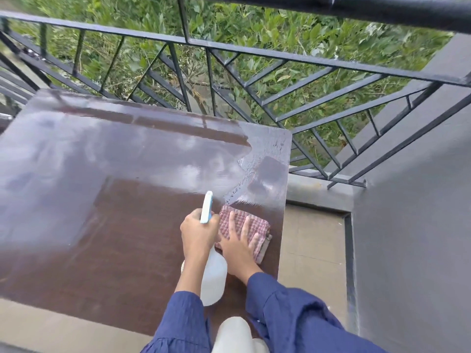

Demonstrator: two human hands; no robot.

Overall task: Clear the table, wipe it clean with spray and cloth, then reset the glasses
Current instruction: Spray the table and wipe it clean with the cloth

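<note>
Head view shows wiping underway: right hand presses flat fingers on the cloth, left hand grips the bottle; next, sweep across the wet table.

Head camera looks steeply down, close over the table.

The cloth lies on the table by its right edge, spray bottle just left, railing behind.
</note>
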